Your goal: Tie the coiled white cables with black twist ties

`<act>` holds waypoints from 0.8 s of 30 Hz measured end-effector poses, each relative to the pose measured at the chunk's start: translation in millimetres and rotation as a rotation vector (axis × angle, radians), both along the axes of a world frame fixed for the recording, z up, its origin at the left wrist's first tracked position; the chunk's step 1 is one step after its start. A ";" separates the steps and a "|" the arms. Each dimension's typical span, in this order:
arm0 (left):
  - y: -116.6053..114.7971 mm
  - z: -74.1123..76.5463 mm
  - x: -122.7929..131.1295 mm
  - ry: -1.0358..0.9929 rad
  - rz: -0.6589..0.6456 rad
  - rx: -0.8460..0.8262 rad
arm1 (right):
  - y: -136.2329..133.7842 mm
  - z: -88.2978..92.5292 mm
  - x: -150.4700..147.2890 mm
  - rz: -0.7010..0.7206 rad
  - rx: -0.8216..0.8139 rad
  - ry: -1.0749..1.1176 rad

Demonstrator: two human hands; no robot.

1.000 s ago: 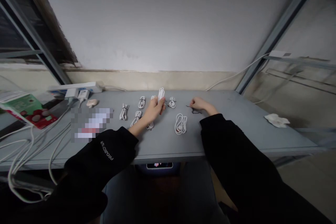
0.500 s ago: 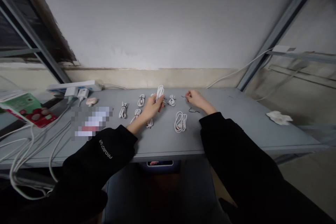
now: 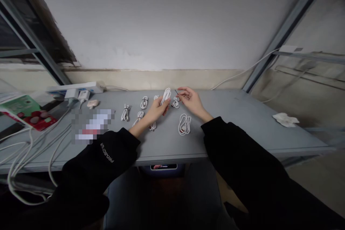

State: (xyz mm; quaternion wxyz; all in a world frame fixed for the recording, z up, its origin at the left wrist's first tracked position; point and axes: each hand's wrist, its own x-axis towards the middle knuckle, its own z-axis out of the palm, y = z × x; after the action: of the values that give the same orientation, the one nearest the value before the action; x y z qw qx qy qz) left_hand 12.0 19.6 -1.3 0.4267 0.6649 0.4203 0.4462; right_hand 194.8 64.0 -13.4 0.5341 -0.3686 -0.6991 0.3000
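My left hand (image 3: 157, 109) is closed around a folded white cable (image 3: 166, 94), whose loops stick up above the fingers. To its right, my right hand (image 3: 191, 101) pinches a thin black twist tie (image 3: 176, 92) between thumb and index finger, the other fingers loosely extended. The tie's tip points toward the held cable but stays apart from it. Below my right hand lies a coiled white cable (image 3: 184, 124) with no tie visible. A small tied cable bundle (image 3: 175, 102) rests between the hands, and another bundle (image 3: 152, 126) is partly covered by my left wrist.
More tied white cables (image 3: 125, 112) lie on the grey table (image 3: 231, 125) at left. A power strip (image 3: 75, 88) with plugged chargers, a green-and-red package (image 3: 28, 113) and trailing cords fill the left end. A crumpled tissue (image 3: 285, 119) sits at right.
My right hand has moved left with the black twist tie, close to the cable in my left hand, and its fingers have spread somewhat. The left hand keeps its cable, shifted slightly right.
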 end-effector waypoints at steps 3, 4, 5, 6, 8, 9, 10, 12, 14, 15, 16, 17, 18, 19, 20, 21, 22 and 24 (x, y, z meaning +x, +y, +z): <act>-0.7 1.4 1.5 -0.042 0.000 -0.055 | -8.8 -3.9 -9.6 -0.014 0.106 -0.017; -1.7 2.5 2.2 -0.049 0.001 -0.082 | -12.3 -4.5 -12.1 -0.015 0.142 -0.027; -3.1 4.0 2.7 -0.051 0.006 -0.113 | -15.8 -4.8 -14.2 -0.015 0.183 -0.035; -4.6 5.6 3.3 -0.048 0.009 -0.145 | -19.2 -4.7 -15.9 -0.016 0.227 -0.043; -7.7 8.6 3.9 -0.044 0.006 -0.197 | -24.9 -3.8 -17.8 -0.022 0.309 -0.058; -8.8 9.7 4.0 -0.049 0.000 -0.212 | -27.0 -3.2 -18.3 -0.029 0.336 -0.064; -9.6 10.4 4.0 -0.057 -0.008 -0.219 | -28.6 -2.6 -18.5 -0.036 0.350 -0.070; -9.8 10.4 3.4 -0.075 -0.030 -0.216 | -30.4 -1.9 -19.0 -0.045 0.343 -0.076; -8.6 8.8 2.5 -0.086 -0.059 -0.182 | -31.4 -1.9 -19.9 -0.033 0.329 -0.063; -7.7 7.6 2.0 -0.089 -0.068 -0.159 | -31.8 -2.1 -20.6 -0.018 0.330 -0.048; -6.7 6.2 1.6 -0.088 -0.072 -0.136 | -32.4 -2.4 -21.5 -0.002 0.334 -0.028; -5.5 4.7 1.3 -0.085 -0.074 -0.115 | -33.0 -2.7 -22.5 0.014 0.337 -0.005; -4.3 3.1 1.0 -0.080 -0.077 -0.100 | -33.6 -2.9 -23.4 0.028 0.335 0.016; -3.1 1.4 0.7 -0.073 -0.080 -0.091 | -34.2 -3.2 -24.3 0.041 0.329 0.033; -1.8 -0.1 0.5 -0.063 -0.085 -0.085 | -34.7 -3.3 -25.1 0.053 0.321 0.047; -0.5 -1.6 0.2 -0.052 -0.092 -0.081 | -35.2 -3.4 -25.6 0.064 0.313 0.059; 0.7 -2.8 -0.1 -0.042 -0.094 -0.076 | -35.5 -3.4 -26.0 0.077 0.312 0.071; 2.6 -4.3 -0.7 -0.022 -0.086 -0.064 | -35.8 -3.2 -26.4 0.104 0.324 0.091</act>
State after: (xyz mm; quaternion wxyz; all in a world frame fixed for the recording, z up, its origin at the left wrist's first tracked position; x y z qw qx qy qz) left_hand 11.3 22.1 -5.6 0.4710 0.6636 0.4008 0.4209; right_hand 168.4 28.1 -16.6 0.6014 -0.2269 -0.7316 0.2271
